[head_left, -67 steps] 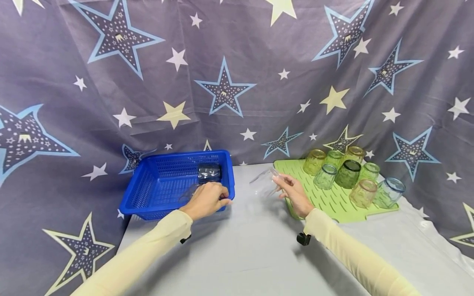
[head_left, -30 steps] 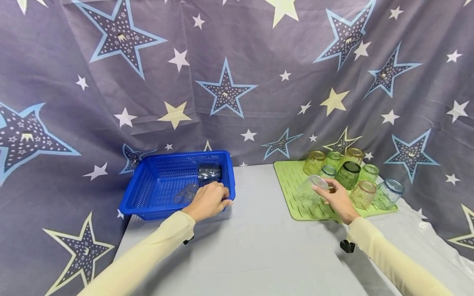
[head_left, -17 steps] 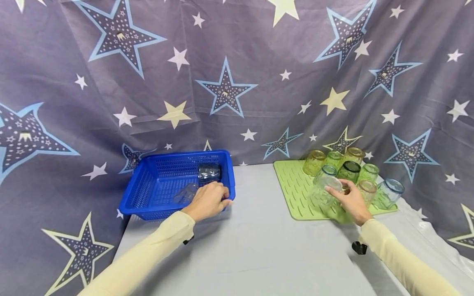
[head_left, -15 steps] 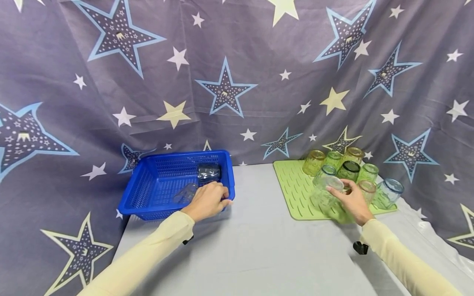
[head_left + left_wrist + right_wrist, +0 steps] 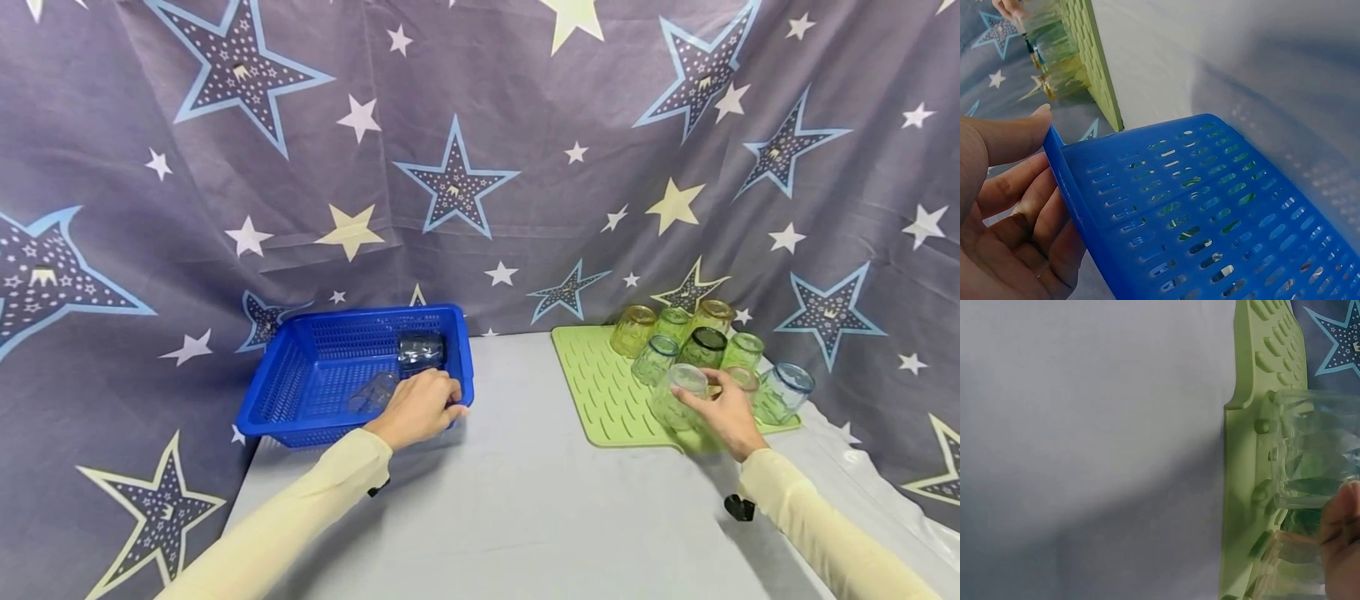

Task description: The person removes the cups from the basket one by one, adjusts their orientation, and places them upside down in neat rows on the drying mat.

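Note:
My right hand holds a clear patterned glass by its upper part, thumb on the near side. The glass is upright over the front part of the green drying mat; the right wrist view shows its lower end right at the mat's bumps. Beside it stand a pink-tinted glass, partly covered by my hand, and a blue-rimmed glass. My left hand grips the right front of the blue basket, with thumb and fingers on either side of the rim.
Inside the basket lie a dark blue glass and a clear glass, both on their sides. Several green, yellow and blue glasses crowd the mat's right and back. A starry curtain hangs behind the white table.
My right hand has carried the clear glass rightward from the space between basket and mat, then down among the front glasses. My left hand keeps its place on the basket rim.

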`<state>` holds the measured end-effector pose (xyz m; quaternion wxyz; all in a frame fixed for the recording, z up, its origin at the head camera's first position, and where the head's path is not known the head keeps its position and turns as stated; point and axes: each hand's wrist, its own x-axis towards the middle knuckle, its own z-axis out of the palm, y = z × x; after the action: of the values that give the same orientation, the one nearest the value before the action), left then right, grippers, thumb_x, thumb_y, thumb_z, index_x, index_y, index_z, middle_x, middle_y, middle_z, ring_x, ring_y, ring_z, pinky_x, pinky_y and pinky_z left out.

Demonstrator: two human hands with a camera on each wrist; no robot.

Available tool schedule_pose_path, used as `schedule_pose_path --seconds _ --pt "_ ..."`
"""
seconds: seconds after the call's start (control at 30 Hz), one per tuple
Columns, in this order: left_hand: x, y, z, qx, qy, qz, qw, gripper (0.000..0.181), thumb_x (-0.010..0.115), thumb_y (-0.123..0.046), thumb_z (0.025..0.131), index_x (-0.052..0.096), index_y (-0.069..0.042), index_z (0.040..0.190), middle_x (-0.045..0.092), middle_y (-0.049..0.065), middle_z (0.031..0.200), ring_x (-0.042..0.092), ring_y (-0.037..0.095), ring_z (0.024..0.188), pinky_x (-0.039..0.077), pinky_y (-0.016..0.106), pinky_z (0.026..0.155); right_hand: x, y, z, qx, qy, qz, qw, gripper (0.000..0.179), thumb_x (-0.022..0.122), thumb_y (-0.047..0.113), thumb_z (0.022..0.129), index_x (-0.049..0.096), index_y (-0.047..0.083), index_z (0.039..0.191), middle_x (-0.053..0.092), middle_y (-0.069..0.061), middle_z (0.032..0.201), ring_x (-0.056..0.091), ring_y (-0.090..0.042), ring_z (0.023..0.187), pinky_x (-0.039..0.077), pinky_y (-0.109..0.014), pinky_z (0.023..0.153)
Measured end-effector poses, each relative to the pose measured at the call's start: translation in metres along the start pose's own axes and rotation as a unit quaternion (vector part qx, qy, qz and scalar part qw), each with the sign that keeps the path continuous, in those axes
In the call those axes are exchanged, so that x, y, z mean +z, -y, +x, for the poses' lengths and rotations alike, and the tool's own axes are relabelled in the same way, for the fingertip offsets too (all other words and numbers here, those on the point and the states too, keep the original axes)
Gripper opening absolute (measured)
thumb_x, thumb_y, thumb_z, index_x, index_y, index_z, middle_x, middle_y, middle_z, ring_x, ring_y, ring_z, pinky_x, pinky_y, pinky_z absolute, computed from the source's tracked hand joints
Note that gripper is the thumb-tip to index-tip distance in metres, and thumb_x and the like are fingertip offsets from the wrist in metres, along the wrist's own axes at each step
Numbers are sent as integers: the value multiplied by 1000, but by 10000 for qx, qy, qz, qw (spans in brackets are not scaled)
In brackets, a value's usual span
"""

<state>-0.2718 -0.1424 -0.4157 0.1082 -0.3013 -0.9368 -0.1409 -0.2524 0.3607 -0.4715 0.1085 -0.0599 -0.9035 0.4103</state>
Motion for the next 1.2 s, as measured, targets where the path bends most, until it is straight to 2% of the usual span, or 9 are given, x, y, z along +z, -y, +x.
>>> schedule_pose_path --seconds 0.3,0.5,0.7,0.87,0.97,1.07,1.2 --pt "-1 -1 0 8 56 -15 10000 12 82 -27 91 76 -16 88 66 -4 84 59 15 79 53 38 67 -2 -1 0 56 12 -88 9999 91 71 53 94 34 -5 155 46 -31 138 56 -30 95 49 -34 76" --pt "-2 -2 -1 -3 26 -70 10000 14 82 -27 91 75 -16 86 66 -4 83 57 15 77 52 37 65 -4 1 1 -148 -65 -269 9995 85 71 49 96 37 -4 153 45 -31 141 57 -22 86 51 -30 69" --pt "-1 -2 0 5 14 -38 10000 15 82 -28 90 74 -17 86 66 -4 83 56 14 76 52 36 64 -7 1 1 -247 -138 -544 9981 84 72 49 95 41 -5 151 49 -31 139 59 -20 81 50 -32 67" --pt "-1 -2 -1 -5 14 -45 10000 15 82 -29 91 74 -17 85 65 -4 83 55 13 75 51 36 64 -8 0 0 -214 -139 -611 9978 83 70 50 96 42 -5 151 48 -33 141 62 -28 85 50 -41 73" --pt "-2 -2 -1 -30 16 7 10000 17 82 -30 91 72 -18 84 63 -6 82 54 12 74 51 35 64 -8 -1 0 -205 -90 -595 9980 86 68 53 96 38 -4 153 45 -35 144 63 -38 94 51 -54 82" --pt "-1 -2 -1 -40 5 46 10000 19 82 -31 91 71 -18 82 62 -7 80 53 12 73 50 34 63 -7 0 -1 -225 -98 -547 9982 89 68 54 96 35 -3 156 41 -37 148 62 -44 101 46 -65 91" --pt "0 -1 -1 -13 -27 56 10000 19 82 -31 90 71 -18 82 62 -7 80 53 12 73 50 34 63 -5 3 -1 -328 -293 -418 9982 89 71 51 95 34 -1 157 42 -36 147 59 -47 104 45 -67 93"
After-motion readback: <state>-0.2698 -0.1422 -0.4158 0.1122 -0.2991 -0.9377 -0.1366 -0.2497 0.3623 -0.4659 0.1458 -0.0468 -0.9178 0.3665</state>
